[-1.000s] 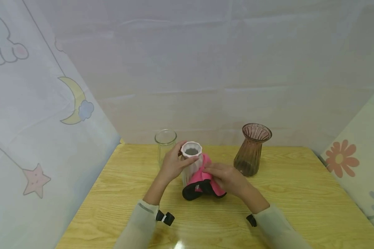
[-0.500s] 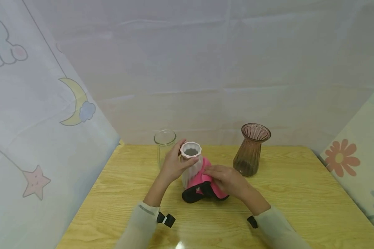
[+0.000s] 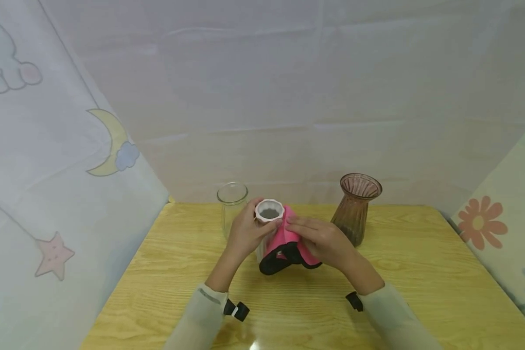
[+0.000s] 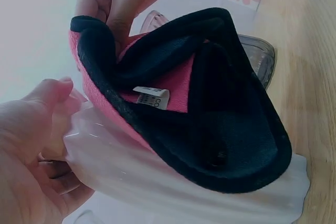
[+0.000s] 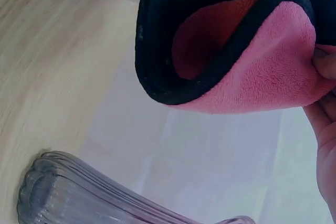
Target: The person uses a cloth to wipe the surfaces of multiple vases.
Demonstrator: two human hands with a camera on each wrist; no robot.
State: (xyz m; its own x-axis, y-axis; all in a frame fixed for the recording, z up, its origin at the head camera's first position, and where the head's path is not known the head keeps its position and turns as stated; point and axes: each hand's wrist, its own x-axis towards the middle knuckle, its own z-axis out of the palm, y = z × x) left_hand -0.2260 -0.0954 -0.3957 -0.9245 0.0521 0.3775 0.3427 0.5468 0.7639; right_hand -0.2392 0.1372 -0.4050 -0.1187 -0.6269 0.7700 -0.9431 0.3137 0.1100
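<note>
A white fluted vase (image 3: 269,210) stands upright on the table, and my left hand (image 3: 244,232) grips it just below the rim, thumb on the near side. My right hand (image 3: 325,243) holds a bunched pink cloth (image 3: 284,236) with black edging against the vase's right side, near the top. In the left wrist view the cloth (image 4: 231,129) hangs in folds over the ribbed vase wall (image 4: 136,177), a small white label showing. The right wrist view has the right hand (image 5: 326,145) pinching the cloth's pink side (image 5: 268,72).
Behind my left hand stands a clear glass vase (image 3: 233,193). A brownish-pink ribbed glass vase (image 3: 354,209) is to the right, just beyond the right hand. The wooden table (image 3: 175,291) ends at a pale fabric backdrop (image 3: 262,121).
The right hand and the cloth have slid up the vase's side toward the rim. The left hand keeps its grip, and the vase has hardly moved.
</note>
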